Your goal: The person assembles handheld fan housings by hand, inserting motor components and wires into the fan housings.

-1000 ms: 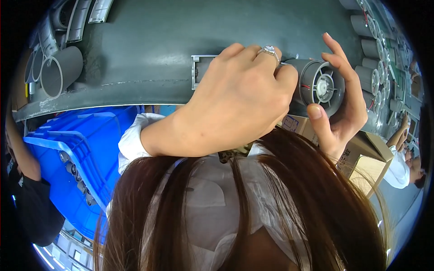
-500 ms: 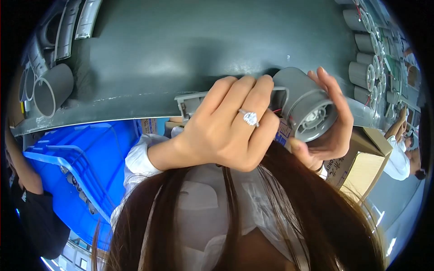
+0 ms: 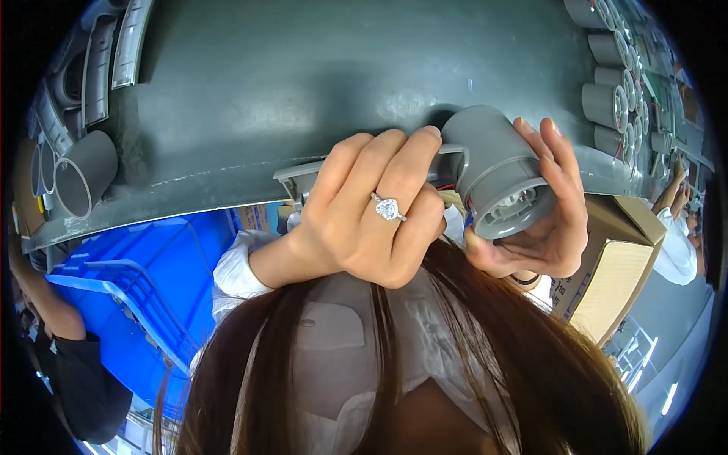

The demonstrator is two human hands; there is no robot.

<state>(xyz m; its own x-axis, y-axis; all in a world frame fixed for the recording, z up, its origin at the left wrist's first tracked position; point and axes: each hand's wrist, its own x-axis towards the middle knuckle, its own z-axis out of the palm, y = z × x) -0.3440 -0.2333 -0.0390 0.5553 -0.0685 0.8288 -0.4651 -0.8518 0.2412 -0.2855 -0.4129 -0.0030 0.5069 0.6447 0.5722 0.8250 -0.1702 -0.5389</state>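
My left hand, with a ring on one finger, is wrapped round a grey plastic handle piece, most of which lies hidden under the fingers. This piece meets the side of a grey cylindrical housing at the bench edge. My right hand grips the housing's round rim, thumb below and fingers along its right side. The housing is tilted, its open end facing down toward me, and a pale ribbed part shows inside. A bit of red wire shows between handle and housing.
The green bench top spreads ahead. Curved grey shells and a grey tube sit at left; several grey housings line the right. Below are a blue crate and a cardboard box. Other people are at both sides.
Both hands and the housing have shifted slightly left in the picture. The housing's open end has turned more downward, and my right fingers have moved a little along its side.
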